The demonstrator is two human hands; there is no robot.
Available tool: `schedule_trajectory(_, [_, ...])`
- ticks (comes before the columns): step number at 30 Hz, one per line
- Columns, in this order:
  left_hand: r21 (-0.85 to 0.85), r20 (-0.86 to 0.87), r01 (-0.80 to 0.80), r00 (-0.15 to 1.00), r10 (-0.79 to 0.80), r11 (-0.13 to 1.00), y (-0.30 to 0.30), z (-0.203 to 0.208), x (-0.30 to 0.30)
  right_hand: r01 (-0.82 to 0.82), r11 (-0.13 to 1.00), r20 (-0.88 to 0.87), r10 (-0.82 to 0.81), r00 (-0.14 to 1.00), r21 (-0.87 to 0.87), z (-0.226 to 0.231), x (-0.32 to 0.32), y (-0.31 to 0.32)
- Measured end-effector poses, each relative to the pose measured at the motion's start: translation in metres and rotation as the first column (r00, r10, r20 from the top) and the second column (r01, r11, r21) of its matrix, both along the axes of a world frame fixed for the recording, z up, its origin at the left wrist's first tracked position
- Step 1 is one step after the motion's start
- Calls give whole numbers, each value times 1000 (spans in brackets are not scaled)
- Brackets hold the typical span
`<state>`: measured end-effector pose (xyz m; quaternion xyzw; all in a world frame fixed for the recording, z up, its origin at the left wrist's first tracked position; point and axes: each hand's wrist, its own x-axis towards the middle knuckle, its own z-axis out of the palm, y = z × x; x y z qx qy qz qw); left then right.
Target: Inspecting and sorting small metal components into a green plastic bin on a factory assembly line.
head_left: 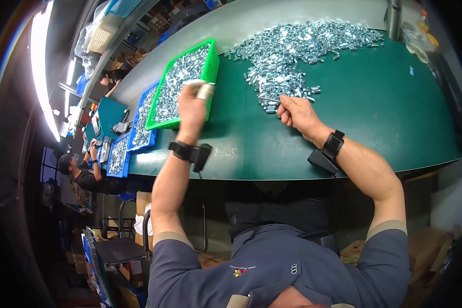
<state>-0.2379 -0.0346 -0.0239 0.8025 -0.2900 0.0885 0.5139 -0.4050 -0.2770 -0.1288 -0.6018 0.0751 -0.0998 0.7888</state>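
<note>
Left to right: green basket (165, 91) of small metal parts near the table's (395, 118) left edge. Over its near corner my left hand (191, 110), fingers closed on a pale piece (204, 90). Mid-table, my right hand (300, 114) pinches a thin pin (270, 99) at the near fringe of the loose silvery parts (297, 49). I judge these light, rigid, slippery; best pinched across their sides.

A single head-worn fisheye view looks steeply down, close over the green desk (374, 113), its edges bending toward the rim.
</note>
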Motion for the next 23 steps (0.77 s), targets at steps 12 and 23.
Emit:
schedule_trajectory(12, [535,306,108,900,-311,838,-81,-68,75,-61,976,-9,60,998,-210,1,-3,5])
schedule_trajectory(23, [533,102,236,935,-339,812,-93,-109,75,-42,983,-78,29,997,-178,-5,-3,4])
